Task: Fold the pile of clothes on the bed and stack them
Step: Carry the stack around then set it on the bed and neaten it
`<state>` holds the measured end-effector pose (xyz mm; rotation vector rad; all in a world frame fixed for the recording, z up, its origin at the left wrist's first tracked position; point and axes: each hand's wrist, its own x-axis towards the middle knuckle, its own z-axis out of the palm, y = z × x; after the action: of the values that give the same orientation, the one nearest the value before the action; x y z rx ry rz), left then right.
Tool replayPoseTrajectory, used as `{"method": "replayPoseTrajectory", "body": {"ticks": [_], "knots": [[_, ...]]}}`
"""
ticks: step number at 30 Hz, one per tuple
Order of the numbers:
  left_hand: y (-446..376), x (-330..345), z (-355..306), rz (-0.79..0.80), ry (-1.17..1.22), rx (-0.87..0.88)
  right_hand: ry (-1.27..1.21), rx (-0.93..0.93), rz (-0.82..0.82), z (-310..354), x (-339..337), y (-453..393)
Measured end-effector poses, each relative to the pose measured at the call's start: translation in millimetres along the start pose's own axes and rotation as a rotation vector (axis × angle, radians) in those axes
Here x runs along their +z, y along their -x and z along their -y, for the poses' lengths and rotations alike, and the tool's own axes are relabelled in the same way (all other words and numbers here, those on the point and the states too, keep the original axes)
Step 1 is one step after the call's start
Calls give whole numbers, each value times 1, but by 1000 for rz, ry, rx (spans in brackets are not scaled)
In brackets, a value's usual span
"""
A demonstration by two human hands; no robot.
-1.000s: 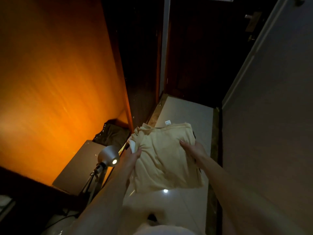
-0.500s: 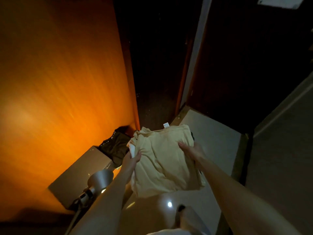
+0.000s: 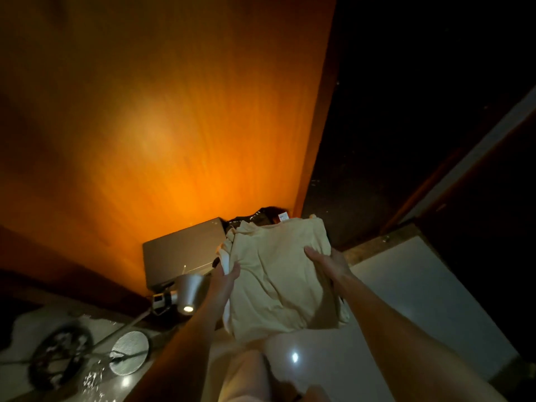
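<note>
Head view, dim room, warm orange light. A folded stack of beige clothes [image 3: 278,274] is held in mid-air at lower centre of the frame, between both hands. The left hand [image 3: 226,281] is seen at the stack's left edge, thumb laid over the top layer and fingers hidden beneath; a white garment edge [image 3: 224,261] is pinched in the same hold. The right hand [image 3: 326,264] is placed at the stack's upper right edge, fingers spread flat on the top layer with the rest of the hand wrapped under the side. The bulk of the cloth is observed between the two grips and hanging toward the bottom of the frame, its lower hem loose. A small white label [image 3: 282,217] is noted at the stack's far edge.

An orange-lit wooden panel [image 3: 174,111] is recorded across the upper left and centre. A grey flat box [image 3: 182,250] is seen at its foot, just left of the stack, with a dark bag [image 3: 255,217] beside it, partly hidden behind the cloth. A metal lamp [image 3: 188,290], lit, is noted at lower left, near the left forearm; its round base [image 3: 129,352] rests on the pale floor [image 3: 406,285]. A dark ring-shaped object at far lower left cannot be identified. The upper right is too dark to read.
</note>
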<state>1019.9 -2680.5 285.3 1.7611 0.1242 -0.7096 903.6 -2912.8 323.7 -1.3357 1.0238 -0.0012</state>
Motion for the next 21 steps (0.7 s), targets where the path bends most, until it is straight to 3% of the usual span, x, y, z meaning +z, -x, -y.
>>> {"method": "replayPoseTrajectory", "body": {"ticks": [8, 17, 21], "knots": [[-83, -21, -3, -129, 74, -106, 130, 0, 92, 37, 62, -86], [-196, -11, 36, -84, 19, -221, 288, -76, 77, 40, 101, -197], [-243, 12, 38, -105, 143, -208, 272, -78, 69, 23, 112, -266]]}}
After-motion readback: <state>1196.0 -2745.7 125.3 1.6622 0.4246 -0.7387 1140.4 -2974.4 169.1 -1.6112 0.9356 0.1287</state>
